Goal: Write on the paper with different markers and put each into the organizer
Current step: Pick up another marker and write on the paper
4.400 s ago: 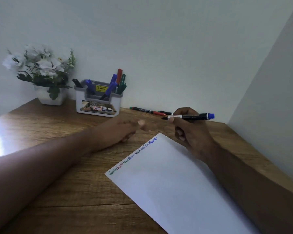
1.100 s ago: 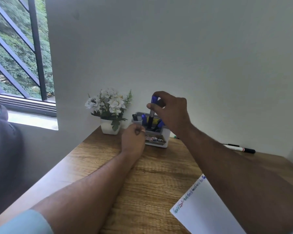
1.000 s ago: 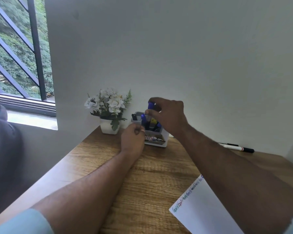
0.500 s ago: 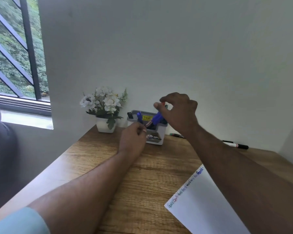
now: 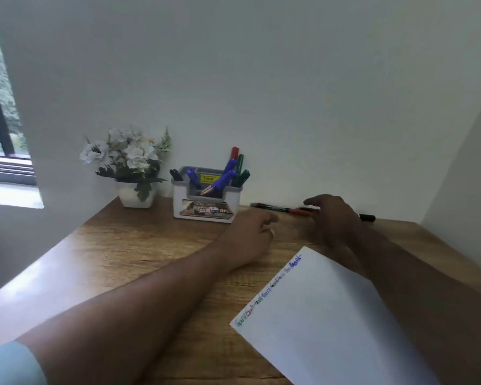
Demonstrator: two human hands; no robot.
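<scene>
A white sheet of paper [image 5: 331, 315] lies on the wooden desk [image 5: 128, 245], with a line of coloured writing along its top edge. The grey-and-white organizer [image 5: 177, 204] stands by the wall and holds several markers, a blue marker [image 5: 223, 178] leaning in its front part. A thin red-and-green marker [image 5: 278, 208] and a black marker [image 5: 367, 217] lie along the wall. My right hand [image 5: 331, 218] hovers over these loose markers with fingers stretched, holding nothing. My left hand [image 5: 250, 232] rests loosely curled on the desk, just right of the organizer.
A white pot of white flowers [image 5: 131, 162] stands left of the organizer. Walls close the desk at the back and right. A window [image 5: 0, 129] is at the far left.
My right hand let the blue marker go into the organizer and moved right and down to the loose markers by the wall. My left hand left the organizer's front and shifted right.
</scene>
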